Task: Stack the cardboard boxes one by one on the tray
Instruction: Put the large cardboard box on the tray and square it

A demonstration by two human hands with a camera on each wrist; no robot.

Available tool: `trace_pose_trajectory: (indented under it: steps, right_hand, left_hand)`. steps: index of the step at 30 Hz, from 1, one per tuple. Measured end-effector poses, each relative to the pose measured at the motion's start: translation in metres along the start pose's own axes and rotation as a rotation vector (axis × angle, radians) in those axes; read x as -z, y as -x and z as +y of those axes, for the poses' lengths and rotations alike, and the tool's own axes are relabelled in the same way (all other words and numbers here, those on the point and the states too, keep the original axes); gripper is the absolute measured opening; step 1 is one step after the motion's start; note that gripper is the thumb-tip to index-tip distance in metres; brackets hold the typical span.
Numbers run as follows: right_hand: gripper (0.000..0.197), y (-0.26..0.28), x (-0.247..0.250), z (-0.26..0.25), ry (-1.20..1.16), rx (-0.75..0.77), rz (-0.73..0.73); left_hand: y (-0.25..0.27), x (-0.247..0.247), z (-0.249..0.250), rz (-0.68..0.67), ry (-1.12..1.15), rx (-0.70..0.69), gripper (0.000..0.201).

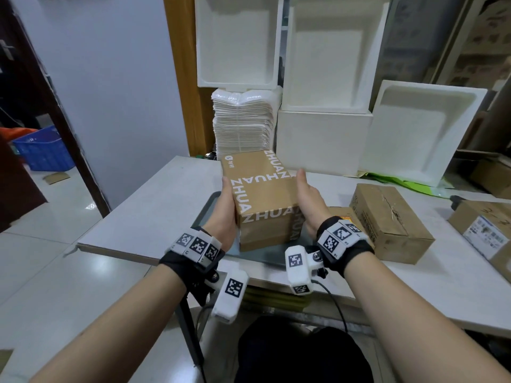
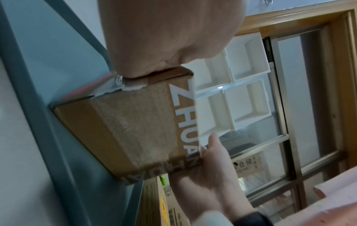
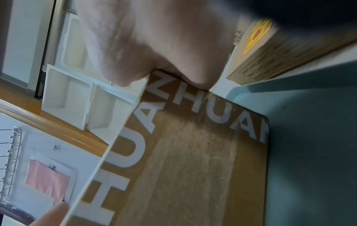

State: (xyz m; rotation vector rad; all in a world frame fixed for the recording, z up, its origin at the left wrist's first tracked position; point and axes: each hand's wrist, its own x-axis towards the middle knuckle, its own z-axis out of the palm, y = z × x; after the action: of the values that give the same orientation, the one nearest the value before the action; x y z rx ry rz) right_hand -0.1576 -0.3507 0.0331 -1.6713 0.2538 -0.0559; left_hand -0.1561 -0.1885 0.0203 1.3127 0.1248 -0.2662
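A brown cardboard box (image 1: pixel 260 189) with white ZHUAN lettering stands over the grey-blue tray (image 1: pixel 208 203) on the white table. My left hand (image 1: pixel 226 208) grips its left side, thumb along the top edge. On the opposite side my right hand (image 1: pixel 309 200) grips it the same way. In the left wrist view the box (image 2: pixel 135 122) has its bottom against the tray (image 2: pixel 58 68), below my left hand (image 2: pixel 164 38) and beside my right hand (image 2: pixel 208 175). The right wrist view shows the box (image 3: pixel 193 160) beside the tray (image 3: pixel 309 137), under my right hand (image 3: pixel 154 38).
A taped cardboard box (image 1: pixel 387 219) lies right of the tray, with a labelled one (image 1: pixel 484 230) at the far right and a small yellow-labelled one (image 1: pixel 343 214) between. White foam trays (image 1: pixel 323 142) and stacked white packaging (image 1: pixel 243 123) line the back. A blue crate (image 1: pixel 41 150) sits on the floor, left.
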Motion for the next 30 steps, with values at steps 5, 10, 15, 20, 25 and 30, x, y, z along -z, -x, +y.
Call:
trace_pose_trajectory:
  steps: [5,10,15,20,25,30]
  right_hand:
    - [0.069,-0.007,0.006,-0.003,-0.004,-0.01,0.003]
    - [0.072,-0.011,0.011,-0.002,0.08,0.03,0.048]
    - [0.069,-0.012,0.013,0.0,0.127,0.07,0.019]
    - [0.064,-0.012,0.015,0.0,0.18,0.152,0.019]
    - [0.062,-0.019,0.016,0.004,0.146,0.211,0.078]
    - [0.059,-0.021,0.012,0.014,0.103,0.192,0.094]
  left_hand:
    - [0.006,-0.013,-0.006,0.048,0.035,0.011,0.072]
    - [-0.025,-0.004,-0.032,0.118,0.097,0.014,0.123]
    - [0.004,-0.015,-0.015,0.094,0.007,0.008,0.076]
    - [-0.007,0.006,0.008,0.209,-0.029,-0.047,0.071]
    - [-0.04,0.034,0.05,0.241,-0.074,-0.016,0.079]
    - [-0.08,0.047,0.073,0.211,-0.116,-0.098,0.071]
